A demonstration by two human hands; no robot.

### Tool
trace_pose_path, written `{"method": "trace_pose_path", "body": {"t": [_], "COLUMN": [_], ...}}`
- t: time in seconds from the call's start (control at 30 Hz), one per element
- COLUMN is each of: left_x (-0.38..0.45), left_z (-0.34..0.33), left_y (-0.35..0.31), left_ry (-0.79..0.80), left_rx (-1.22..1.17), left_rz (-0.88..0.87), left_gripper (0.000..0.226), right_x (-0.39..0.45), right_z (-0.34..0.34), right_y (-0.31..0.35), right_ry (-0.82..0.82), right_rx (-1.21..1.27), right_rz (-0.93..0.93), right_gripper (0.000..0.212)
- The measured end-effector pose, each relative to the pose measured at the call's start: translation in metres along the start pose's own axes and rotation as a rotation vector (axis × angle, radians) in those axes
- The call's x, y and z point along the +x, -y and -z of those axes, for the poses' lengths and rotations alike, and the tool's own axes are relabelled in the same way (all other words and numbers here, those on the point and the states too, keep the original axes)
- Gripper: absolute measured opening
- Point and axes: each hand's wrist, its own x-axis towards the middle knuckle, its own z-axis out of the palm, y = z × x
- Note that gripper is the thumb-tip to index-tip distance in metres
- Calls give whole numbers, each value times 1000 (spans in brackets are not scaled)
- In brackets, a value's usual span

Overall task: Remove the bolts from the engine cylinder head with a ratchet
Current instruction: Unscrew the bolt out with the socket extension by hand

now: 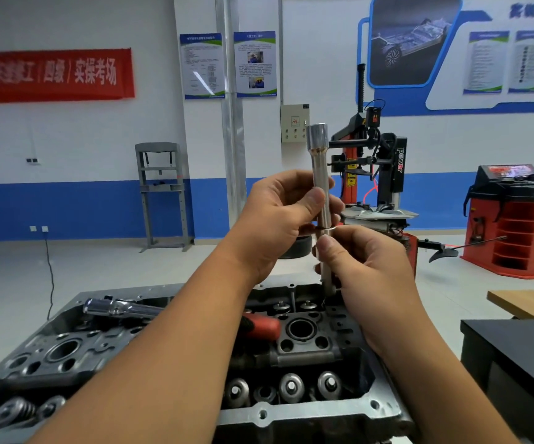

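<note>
Hands meet above the engine cylinder head (304,350), working a long chrome socket (318,174) apart from what it carries. The left hand (278,216) curls its fingers round the socket's middle, thumb pressed against the barrel, and holds it upright with the wide drive end uppermost. Below it the right hand (365,261) pinches a bolt shank (327,277) between thumb and fingers; a thin washer (326,228) sits at the seam where shank meets socket. Gripped this way, one hand steadies the tool while the other can draw the bolt down out of it, which is probably the step in hand: freeing a loosened bolt stuck in the socket. The shank's lower tip hangs just over the head's far edge, so a drop would likely land on the casting. A ratchet (121,307) lies idle across the head's left side, its red handle (264,326) showing between the forearms. Valve springs (291,387) line the near side.
</note>
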Motion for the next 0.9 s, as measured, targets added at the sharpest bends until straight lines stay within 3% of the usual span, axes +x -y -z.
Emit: {"method": "trace_pose_path", "body": {"t": [0.07,0.17,0.33,0.47,0.6,0.77,0.9], "left_x": [-1,-1,0,-2,-3,-1,-2], "left_z": [0,0,0,0,-2,-2,-1], "left_y": [-1,-1,-1,-3,-4,-5,-3], "left_ry": [-22,-57,78,36,-63,61,53], "left_rx": [4,0,-70,-37,11,-38,-11], "left_rz": [-10,-5,9,-19,-32,47,-6], "left_gripper": [13,32,15,11,39,18,12], "right_x": [-1,0,0,0,0,1,0], "right_z": [1,2,0,0,1,1,0], "right_y": [0,-1,-1,2,0,-1,2], "right_ry": [-29,-75,2,54,-25,9,24], "right_rx": [-2,-17,-29,-29,-10,-12,50], "right_rz": [2,4,24,24,13,-2,-10], "right_gripper": [8,18,5,6,15,7,5]}}
